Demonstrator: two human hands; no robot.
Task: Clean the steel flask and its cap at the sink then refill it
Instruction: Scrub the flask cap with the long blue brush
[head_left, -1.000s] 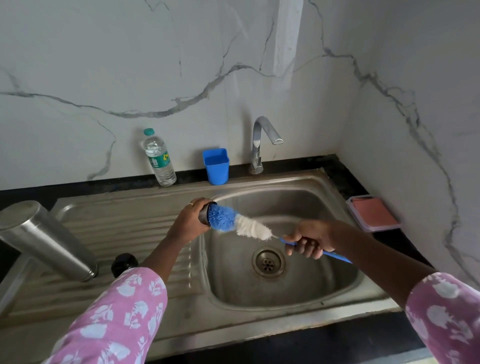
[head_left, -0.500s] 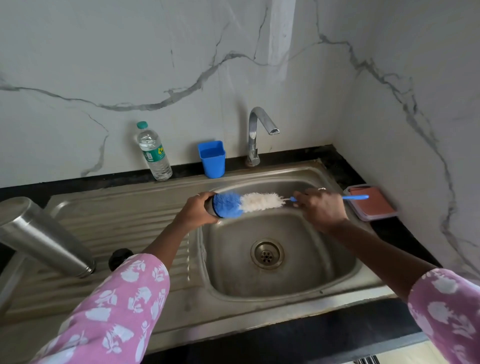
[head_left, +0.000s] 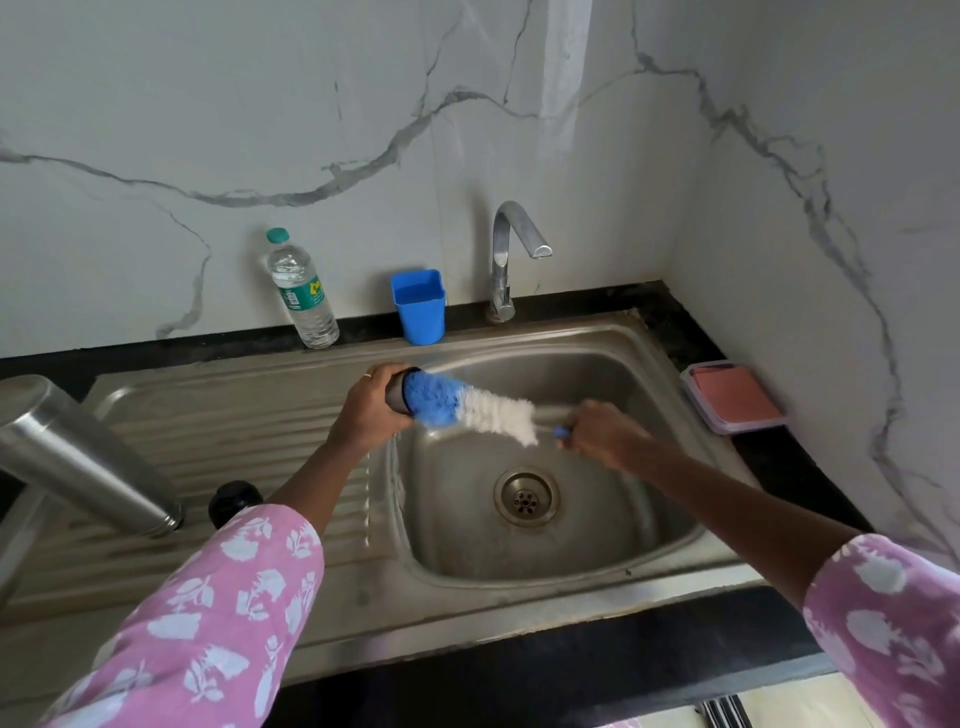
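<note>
The right hand (head_left: 602, 434), earlier near above the drain (head_left: 526, 496), swung far and right and has now come slightly nearer. The brush (head_left: 483, 410) slants down rightward from the cap (head_left: 396, 401) instead of lying level, and the fist now hides nearly all of its blue handle.

The flask (head_left: 83, 457) at nine o'clock is brushed steel with a soft sheen. The sink (head_left: 545, 338) is duller steel, water-marked, its drainboard (head_left: 208, 415) ribbed. In my left grip (head_left: 366, 410) the cap (head_left: 395, 400) looks like dark metal; the brush (head_left: 467, 408) against it is fluffy blue and white bristle. At twelve o'clock the tap (head_left: 506, 249) is glossy chrome, the cup (head_left: 420, 306) matt blue plastic, the bottle (head_left: 301, 291) clear plastic. The wall (head_left: 208, 104) is polished, veined stone.
</note>
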